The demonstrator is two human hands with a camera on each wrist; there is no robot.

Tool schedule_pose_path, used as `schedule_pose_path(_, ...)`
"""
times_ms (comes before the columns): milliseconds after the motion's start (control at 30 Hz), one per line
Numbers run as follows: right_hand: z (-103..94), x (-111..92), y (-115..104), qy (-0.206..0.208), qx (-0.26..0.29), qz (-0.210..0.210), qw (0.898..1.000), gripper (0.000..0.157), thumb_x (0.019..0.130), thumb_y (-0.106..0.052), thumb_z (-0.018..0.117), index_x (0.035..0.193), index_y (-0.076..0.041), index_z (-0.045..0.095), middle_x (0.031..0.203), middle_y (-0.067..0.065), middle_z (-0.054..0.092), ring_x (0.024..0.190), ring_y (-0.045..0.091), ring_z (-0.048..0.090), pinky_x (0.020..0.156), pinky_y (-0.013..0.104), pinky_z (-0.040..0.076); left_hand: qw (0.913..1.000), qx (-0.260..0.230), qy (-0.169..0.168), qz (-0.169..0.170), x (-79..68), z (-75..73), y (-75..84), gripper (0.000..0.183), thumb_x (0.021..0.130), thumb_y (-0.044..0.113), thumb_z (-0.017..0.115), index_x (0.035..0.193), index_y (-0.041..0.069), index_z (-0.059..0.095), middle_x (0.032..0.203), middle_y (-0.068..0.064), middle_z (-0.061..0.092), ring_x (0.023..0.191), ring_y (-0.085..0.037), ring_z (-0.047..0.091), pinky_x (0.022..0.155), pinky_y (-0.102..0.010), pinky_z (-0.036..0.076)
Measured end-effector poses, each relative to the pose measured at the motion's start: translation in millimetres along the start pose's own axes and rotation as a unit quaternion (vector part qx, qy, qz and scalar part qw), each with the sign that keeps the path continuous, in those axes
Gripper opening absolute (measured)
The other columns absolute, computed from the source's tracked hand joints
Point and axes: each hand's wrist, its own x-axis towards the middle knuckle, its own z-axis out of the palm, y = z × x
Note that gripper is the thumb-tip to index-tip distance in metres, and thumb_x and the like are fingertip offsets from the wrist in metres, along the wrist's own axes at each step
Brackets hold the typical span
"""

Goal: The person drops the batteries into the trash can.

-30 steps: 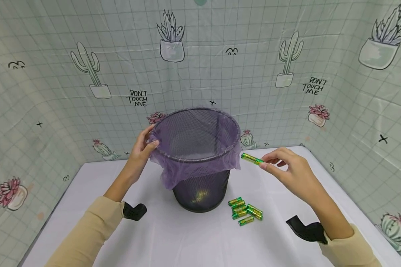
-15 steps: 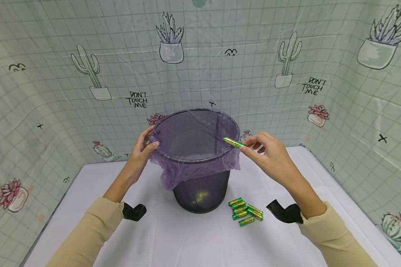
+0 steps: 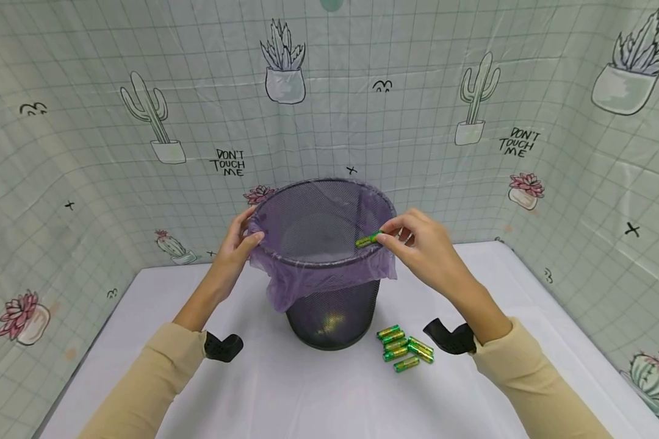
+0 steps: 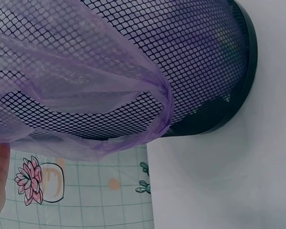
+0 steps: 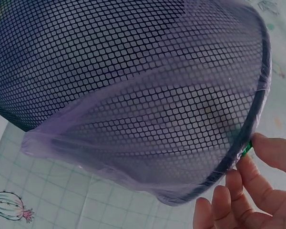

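The left hand holds the rim of the black mesh basket on the side facing the table's left edge, its thumb on the purple liner folded over it. The basket stands upright on the white table, nearer the back edge than the visible front. Thumb and fingertips nearly together, the right hand pinches one end of a green battery, which juts over the basket's mouth at the right rim. More green batteries lie beside the basket, toward the table's right edge.
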Motion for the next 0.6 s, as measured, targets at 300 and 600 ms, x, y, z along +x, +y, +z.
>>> schedule_pose_path(300, 1.0, 2.4, -0.4, -0.009, -0.006, -0.008, 1.0, 0.017, 0.091, -0.013, 0.058, 0.101, -0.004, 0.067, 0.093, 0.007, 0.055, 0.079, 0.019, 0.049, 0.071, 0.03, 0.042, 1.0, -0.004, 0.008, 0.003, 0.7, 1.0, -1.9, 0.061, 0.096, 0.02, 0.04, 0.15, 0.016, 0.011, 0.155, -0.011, 0.005, 0.143, -0.028, 0.007, 0.114, -0.053, 0.011)
schedule_pose_path(600, -3.4, -13.9, 16.9, 0.015, -0.013, 0.01, 1.0, 0.018, 0.092, -0.015, 0.056, 0.104, -0.004, 0.064, 0.092, 0.007, 0.055, 0.081, 0.018, 0.05, 0.073, 0.032, 0.045, 1.0, -0.002, 0.007, 0.001, 1.2, 1.0, -2.1, 0.062, 0.095, 0.02, 0.04, 0.15, 0.015, 0.011, 0.156, -0.011, 0.006, 0.143, -0.028, 0.007, 0.114, -0.053, 0.011)
